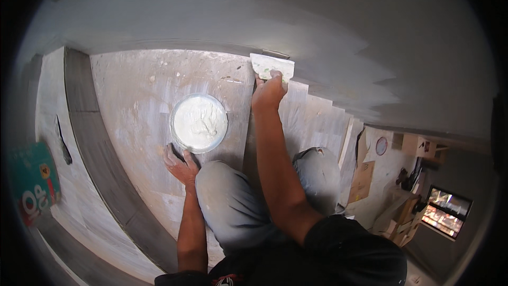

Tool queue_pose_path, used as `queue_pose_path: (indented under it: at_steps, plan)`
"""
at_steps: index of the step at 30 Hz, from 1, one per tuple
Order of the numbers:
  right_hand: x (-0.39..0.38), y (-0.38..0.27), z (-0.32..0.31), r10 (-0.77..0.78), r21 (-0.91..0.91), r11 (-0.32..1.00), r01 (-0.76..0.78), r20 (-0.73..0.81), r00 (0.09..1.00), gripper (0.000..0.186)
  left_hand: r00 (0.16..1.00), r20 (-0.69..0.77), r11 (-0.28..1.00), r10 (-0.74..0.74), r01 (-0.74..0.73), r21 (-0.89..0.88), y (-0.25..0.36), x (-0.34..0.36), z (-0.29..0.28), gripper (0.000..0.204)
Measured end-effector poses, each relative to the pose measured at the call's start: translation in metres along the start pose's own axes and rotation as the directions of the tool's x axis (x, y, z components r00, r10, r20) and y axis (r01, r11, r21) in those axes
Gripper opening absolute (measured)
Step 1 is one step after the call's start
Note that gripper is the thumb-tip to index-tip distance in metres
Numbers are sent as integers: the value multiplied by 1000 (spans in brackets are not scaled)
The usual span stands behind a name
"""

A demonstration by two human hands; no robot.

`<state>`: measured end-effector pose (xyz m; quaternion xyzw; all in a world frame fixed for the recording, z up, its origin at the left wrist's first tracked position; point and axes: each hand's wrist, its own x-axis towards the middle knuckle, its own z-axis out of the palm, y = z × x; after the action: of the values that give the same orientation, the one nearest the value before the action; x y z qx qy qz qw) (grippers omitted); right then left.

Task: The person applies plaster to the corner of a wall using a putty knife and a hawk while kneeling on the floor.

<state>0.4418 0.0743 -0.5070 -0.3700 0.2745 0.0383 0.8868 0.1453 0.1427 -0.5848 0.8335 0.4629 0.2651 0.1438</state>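
My right hand (269, 94) grips a wide putty knife (272, 64), its flat face coated in white compound. The tool's far edge lies along the foot of the grey wall (211, 10). Left of it, a round bucket (171, 122) stands on the step, holding thick white compound (201, 122) with a stirred surface. My left hand (181, 165) is at the bucket's near-left side with fingers spread, and its thumb and fingertips are close to the rim. Whether they touch it, I cannot tell. Both hands carry pale dust.
My bent knees (227, 201) are close to the bucket. Stair steps (312, 111) run along the wall to the right, and dark-edged steps (106, 143) curve at left. A green printed bag (33, 180) lies far left. Cardboard (361, 182) and wooden pieces (407, 222) are lower right.
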Motion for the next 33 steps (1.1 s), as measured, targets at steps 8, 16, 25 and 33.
queue_pose_path:
  at_steps: [8, 16, 25, 33]
  plan:
    - [-23, -66, -15, -117, -173, 975, 143, 150, 982, 23, 1000, -2, 999, -30, 30, 19, -7, -2, -5, 61]
    - [-29, -199, -49, -199, -569, -92, 817, 815, 545, 26, 999, -19, 999, -42, 42, 14, -8, -2, -4, 60]
    - [16, -190, -10, 482, 190, -598, 779, 862, 160, 33, 998, -33, 998, -60, 60, -17, -21, -7, -3, 53]
    - [-66, -102, 12, 657, -191, -320, 928, 660, 363, 33, 998, 17, 998, -61, 61, 13, -16, -4, -9, 45]
